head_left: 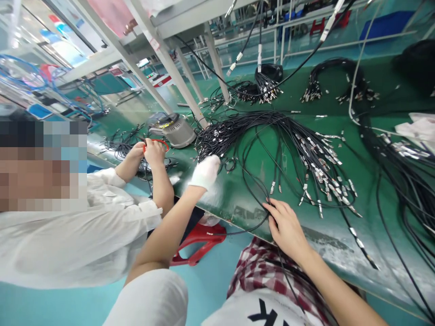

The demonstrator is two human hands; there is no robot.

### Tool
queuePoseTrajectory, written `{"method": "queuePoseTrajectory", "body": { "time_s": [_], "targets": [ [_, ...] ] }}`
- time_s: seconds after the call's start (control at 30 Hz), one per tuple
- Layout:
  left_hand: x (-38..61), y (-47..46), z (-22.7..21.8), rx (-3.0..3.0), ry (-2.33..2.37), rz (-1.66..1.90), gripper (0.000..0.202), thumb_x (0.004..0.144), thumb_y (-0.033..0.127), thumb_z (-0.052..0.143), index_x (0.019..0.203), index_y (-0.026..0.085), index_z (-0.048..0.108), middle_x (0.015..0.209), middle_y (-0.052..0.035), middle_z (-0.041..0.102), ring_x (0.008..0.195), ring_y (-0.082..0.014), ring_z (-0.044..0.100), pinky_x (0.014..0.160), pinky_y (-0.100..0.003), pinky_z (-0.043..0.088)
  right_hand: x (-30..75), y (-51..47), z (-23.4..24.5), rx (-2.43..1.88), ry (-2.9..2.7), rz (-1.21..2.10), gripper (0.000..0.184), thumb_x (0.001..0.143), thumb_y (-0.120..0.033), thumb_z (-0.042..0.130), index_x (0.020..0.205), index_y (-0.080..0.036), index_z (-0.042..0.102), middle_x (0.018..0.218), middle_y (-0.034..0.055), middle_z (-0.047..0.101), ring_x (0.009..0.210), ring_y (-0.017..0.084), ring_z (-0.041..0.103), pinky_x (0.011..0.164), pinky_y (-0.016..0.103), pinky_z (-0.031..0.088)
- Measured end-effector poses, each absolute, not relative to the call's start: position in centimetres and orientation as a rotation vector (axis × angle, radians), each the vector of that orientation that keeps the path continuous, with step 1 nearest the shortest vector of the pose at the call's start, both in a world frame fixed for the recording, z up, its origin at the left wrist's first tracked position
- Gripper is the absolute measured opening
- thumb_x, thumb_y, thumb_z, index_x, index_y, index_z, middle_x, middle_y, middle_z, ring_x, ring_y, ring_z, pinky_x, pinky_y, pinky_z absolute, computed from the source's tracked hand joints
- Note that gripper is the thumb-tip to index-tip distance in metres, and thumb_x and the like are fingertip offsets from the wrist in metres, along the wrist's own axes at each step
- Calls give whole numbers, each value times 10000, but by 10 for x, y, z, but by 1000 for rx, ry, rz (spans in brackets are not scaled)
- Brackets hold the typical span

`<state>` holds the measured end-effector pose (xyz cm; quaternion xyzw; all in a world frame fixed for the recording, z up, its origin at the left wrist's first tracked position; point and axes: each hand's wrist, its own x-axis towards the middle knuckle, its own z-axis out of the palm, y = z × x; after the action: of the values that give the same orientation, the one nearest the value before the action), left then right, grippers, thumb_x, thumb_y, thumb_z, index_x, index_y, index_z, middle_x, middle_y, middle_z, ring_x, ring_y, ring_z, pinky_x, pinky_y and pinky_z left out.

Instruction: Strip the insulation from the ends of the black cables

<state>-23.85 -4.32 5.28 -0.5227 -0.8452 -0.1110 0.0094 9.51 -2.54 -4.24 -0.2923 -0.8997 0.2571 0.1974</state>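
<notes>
Holding a black cable (234, 233) in right hand (287, 228), nearside of cable bundle (254, 118); reaching its left end with gloved left hand (205, 173); cannot tell that grip.

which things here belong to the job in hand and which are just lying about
Seemingly in the job:
black cable at the right hand
large cable bundle beside the gloved left hand

Apparently just around:
red stool
grey device
crumpled white material

The gloved left hand (205, 172) is too blurred to show any grip.
</notes>
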Motion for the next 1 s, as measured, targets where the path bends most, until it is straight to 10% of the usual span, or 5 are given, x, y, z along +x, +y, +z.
{"method": "queuePoseTrajectory", "body": {
  "time_s": [0.13, 0.33, 0.53, 0.7, 1.0],
  "targets": [
    [-227, -38, 108, -1568, -2190, -536, 231, 962, 187, 424, 1085, 183, 620, 1217, -129, 596, 1203, -269, 508, 1049, -436, 390, 94, -26, -42, -819, -2484, 774, 465, 931, -150, 425, 1370, -220, 562, 1411, 114, 547, 1330, 287, 455, 1088, 517, 428],
    [-116, -22, 141, -2114, -1354, -399, 167, 942, 163, 472, 950, 140, 637, 1063, -135, 624, 1010, -259, 556, 878, -418, 443, 113, -23, -19, -746, -2096, 1041, 401, 950, -255, 504, 1345, -272, 569, 1521, 91, 412, 1404, 282, 372, 1151, 513, 344],
    [-7, -9, 66, -2774, -738, -37, 196, 954, 175, 487, 878, 146, 665, 910, -117, 621, 985, -271, 572, 815, -408, 433, 179, -1, 2, -749, -1268, 1565, 553, 904, -415, 627, 1423, -310, 468, 1368, 92, 544, 775, 142, 546, 680, 314, 474],
    [13, -1, 17, -2958, -684, 68, 183, 930, 193, 544, 774, 157, 633, 793, -93, 591, 862, -245, 545, 763, -394, 429, 216, 0, 5, -841, -1061, 1713, 405, 889, -391, 670, 1255, -229, 610, 1078, 84, 682, 604, 105, 388, 529, 280, 280],
    [-7, 2, 33, -2952, -1101, -58, 329, 976, 242, 454, 690, 166, 597, 730, -75, 578, 886, -226, 554, 828, -375, 437, 239, -8, 7, -822, -907, 1670, 161, 934, -382, 616, 950, -231, 667, 984, 39, 624, 672, 115, 448, 593, 273, 357]
  ]
}}
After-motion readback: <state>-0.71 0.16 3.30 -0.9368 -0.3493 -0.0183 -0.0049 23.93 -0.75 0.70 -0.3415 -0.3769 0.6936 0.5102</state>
